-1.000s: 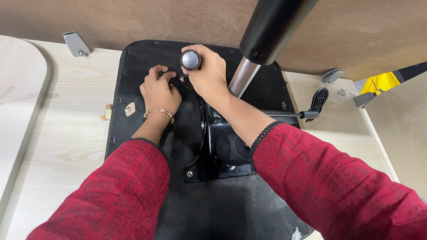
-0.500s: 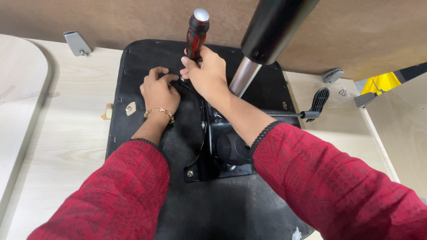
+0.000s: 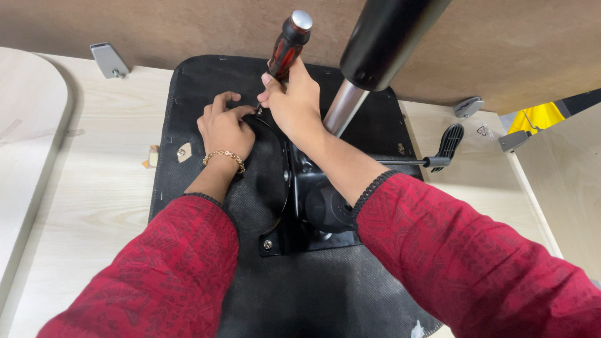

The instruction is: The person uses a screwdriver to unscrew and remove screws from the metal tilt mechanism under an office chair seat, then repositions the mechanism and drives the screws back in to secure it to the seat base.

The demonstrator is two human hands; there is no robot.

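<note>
Seen from my remote feed: my right hand (image 3: 293, 100) is clamped around a red-and-black screwdriver (image 3: 287, 45), its silver-capped handle tilting toward one o'clock and its tip pressed down at the far corner of the black metal mechanism plate (image 3: 300, 206). My left hand (image 3: 224, 128), gold bracelet (image 3: 223, 156) at the wrist, lies at nine o'clock of the right, fingers curled together against that corner; whether they pinch anything I cannot tell. The plate sits on an upturned black chair seat (image 3: 194, 94) lying on the pale wooden table (image 3: 94, 163). A gas-lift column (image 3: 375, 50) rises at one o'clock; a black lever (image 3: 438, 153) sticks out at three o'clock
</note>
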